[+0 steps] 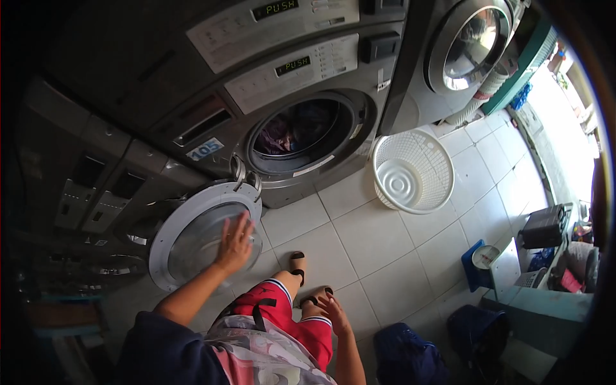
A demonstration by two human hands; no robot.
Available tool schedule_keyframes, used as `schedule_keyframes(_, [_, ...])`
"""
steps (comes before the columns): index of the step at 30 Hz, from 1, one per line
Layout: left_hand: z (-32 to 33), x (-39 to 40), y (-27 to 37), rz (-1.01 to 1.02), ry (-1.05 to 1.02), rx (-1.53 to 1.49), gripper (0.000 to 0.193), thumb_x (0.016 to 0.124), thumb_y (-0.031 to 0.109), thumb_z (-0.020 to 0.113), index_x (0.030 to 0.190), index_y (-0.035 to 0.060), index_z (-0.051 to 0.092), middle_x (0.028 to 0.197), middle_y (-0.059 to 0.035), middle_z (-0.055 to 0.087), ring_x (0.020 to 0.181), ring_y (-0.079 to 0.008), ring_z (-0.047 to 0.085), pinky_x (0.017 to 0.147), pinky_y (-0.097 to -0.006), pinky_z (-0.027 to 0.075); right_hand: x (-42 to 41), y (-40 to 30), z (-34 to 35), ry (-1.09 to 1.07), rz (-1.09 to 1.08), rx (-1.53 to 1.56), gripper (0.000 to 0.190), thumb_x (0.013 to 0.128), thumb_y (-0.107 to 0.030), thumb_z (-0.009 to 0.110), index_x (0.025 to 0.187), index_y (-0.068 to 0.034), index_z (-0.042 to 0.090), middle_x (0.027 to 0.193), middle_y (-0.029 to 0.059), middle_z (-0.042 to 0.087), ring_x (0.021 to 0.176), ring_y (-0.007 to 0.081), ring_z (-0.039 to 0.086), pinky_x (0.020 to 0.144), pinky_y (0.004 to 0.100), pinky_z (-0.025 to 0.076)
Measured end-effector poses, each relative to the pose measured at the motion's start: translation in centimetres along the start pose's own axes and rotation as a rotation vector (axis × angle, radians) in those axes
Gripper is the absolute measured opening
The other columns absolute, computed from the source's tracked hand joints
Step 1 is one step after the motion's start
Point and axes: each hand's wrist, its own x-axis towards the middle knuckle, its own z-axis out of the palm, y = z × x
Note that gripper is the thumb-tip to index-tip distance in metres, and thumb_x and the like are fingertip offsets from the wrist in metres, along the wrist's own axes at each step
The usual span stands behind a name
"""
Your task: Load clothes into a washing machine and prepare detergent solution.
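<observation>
My left hand [236,244] is spread over the glass of the open round washer door [204,240]; whether it touches the glass I cannot tell. The door has swung out to the left on its metal hinges. Dark and purplish clothes [276,134] lie inside the drum of the front-loading washing machine [308,180]. Low at my right side, my right hand [336,314] is empty, its fingers loosely apart near my leg. A white plastic laundry basket [414,208] with nothing in it stands upright on the floor, right of the washer.
Above the washer are control panels [293,72] with lit displays. Another machine with a round door [469,50] stands to the right. A dial scale [486,257] sits by a cluttered teal table [544,298]. Dark blue bags [409,351] rest on the tiled floor [356,250].
</observation>
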Motion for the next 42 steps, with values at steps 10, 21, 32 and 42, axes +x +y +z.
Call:
schedule_keyframes(10, [-4.7, -10.2, -15.7, -1.105, 0.306, -0.338, 0.054, 0.083, 0.049, 0.039, 0.109, 0.0025, 0.05, 0.103, -0.0211, 0.054, 0.095, -0.0364, 0.051, 0.079, -0.0401, 0.04, 5.1, -10.3, 8.2, -0.08, 0.004, -0.505, 0.051, 0.083, -0.043, 0.045, 0.123, -0.012, 0.039, 0.112, 0.0078, 0.052, 0.1, 0.0199, 0.049, 0.083, 0.0347, 0.038])
schedule_keyframes(21, [-5.6, -8.9, -9.4, -1.088, 0.443, -0.218, 0.04, 0.082, 0.043, 0.045, 0.083, 0.0039, 0.054, 0.075, -0.0168, 0.058, 0.07, -0.0351, 0.056, 0.061, -0.042, 0.043, 6.1, -23.7, 22.3, -0.703, 0.0, -1.049, 0.042, 0.086, -0.036, 0.042, 0.118, -0.009, 0.044, 0.109, 0.0064, 0.053, 0.095, 0.0167, 0.05, 0.077, 0.0304, 0.041])
schedule_keyframes(32, [-9.1, -1.7, 7.6, -1.387, 0.261, -0.429, 0.049, 0.083, 0.05, 0.038, 0.088, 0.0044, 0.054, 0.078, -0.0154, 0.059, 0.077, -0.0318, 0.057, 0.066, -0.0399, 0.043, 4.2, -23.8, 12.5, -0.8, 0.063, -1.12, 0.053, 0.087, -0.042, 0.04, 0.126, -0.006, 0.035, 0.123, 0.0156, 0.042, 0.111, 0.0255, 0.042, 0.093, 0.0327, 0.032])
schedule_keyframes(42, [-10.9, 2.5, 6.1, -1.065, 0.489, -1.304, 0.041, 0.087, 0.038, 0.039, 0.114, 0.0084, 0.046, 0.106, -0.0058, 0.056, 0.095, -0.0154, 0.053, 0.076, -0.0279, 0.039, 3.4, -30.7, 6.3, -0.478, -0.419, -1.346, 0.06, 0.08, -0.041, 0.052, 0.125, -0.006, 0.033, 0.116, 0.0165, 0.046, 0.104, 0.0312, 0.048, 0.087, 0.0374, 0.039])
